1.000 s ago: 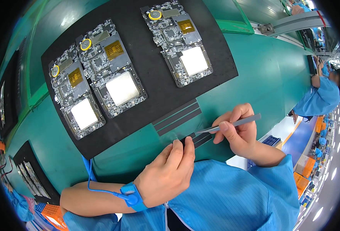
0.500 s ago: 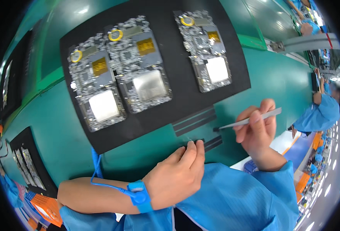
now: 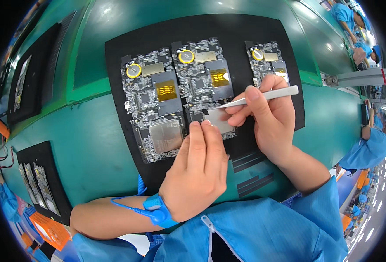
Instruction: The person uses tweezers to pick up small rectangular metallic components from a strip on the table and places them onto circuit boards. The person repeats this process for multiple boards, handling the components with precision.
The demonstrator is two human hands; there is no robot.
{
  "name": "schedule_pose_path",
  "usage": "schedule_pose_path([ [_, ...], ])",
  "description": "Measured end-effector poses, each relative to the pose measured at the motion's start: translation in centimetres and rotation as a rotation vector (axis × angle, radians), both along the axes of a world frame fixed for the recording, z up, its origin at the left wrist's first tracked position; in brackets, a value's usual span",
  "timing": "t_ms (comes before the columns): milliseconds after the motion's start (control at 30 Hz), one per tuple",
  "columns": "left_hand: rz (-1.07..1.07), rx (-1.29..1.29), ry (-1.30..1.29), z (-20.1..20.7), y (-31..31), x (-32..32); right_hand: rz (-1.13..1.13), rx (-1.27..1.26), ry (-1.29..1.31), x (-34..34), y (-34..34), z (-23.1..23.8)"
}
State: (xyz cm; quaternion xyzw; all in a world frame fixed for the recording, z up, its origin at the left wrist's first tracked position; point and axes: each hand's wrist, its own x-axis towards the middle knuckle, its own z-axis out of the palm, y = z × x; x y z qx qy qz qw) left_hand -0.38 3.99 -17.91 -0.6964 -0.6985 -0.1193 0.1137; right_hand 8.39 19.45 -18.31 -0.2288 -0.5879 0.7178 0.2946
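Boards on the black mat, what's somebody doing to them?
A person's right hand holds tweezers, their tip at the middle board, with what looks like a small dark piece beside it. The left hand rests its fingertips at that board's lower part. The left board and the right board lie either side on the black mat. Dark strips lie on the green table.

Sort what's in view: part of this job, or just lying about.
In the job: right hand with tweezers; left hand; middle circuit board; black strips, probably.

Apparently lying about: side mat with boards; orange box; metal rail.
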Motion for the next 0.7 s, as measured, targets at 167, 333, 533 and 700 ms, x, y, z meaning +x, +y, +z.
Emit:
schedule_pose_path([
  [167,-0.04,-0.012,0.104,-0.42,-0.1,-0.45,0.005,0.021,-0.02,-0.11,-0.1,0.08],
  [333,-0.034,-0.025,0.115,-0.35,-0.11,-0.36,0.012,0.026,0.0,-0.22,-0.2,-0.05],
  [533,-0.049,-0.021,0.144,-0.39,-0.1,-0.54,-0.01,0.072,-0.059,-0.28,-0.14,0.03],
  [700,-0.061,-0.035,0.15,-0.32,-0.1,-0.56,-0.01,0.086,-0.059,-0.27,-0.17,0.01],
])
